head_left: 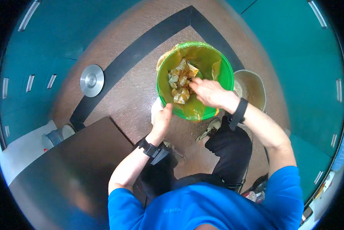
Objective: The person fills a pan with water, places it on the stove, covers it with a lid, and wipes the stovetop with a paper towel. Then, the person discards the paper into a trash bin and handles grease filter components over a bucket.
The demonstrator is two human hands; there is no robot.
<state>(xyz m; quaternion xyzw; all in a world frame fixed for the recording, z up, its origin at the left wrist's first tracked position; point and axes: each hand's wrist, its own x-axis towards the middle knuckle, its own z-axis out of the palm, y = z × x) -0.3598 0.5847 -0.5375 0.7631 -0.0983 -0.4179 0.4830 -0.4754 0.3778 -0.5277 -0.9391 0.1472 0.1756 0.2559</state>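
A green trash bin point(227, 69) stands on the floor in front of me, lined with a yellow translucent bag point(195, 111) whose edge folds over the rim. Inside lies a heap of crumpled wrappers and paper point(179, 76). My right hand point(210, 92) reaches down into the bin, fingers bent and pressed together against the heap; I cannot tell what is between them. At the near left rim my left hand point(162, 119) is closed, thumb over the edge. A white thing point(155, 108) shows just beside its fingers, outside the bin.
Right behind the bin's right side stands a pale bucket point(252, 90). A round metal lid point(92, 80) lies on the floor at left. A dark brown tabletop point(76, 168) fills the lower left. Teal cabinets point(294, 50) line both sides.
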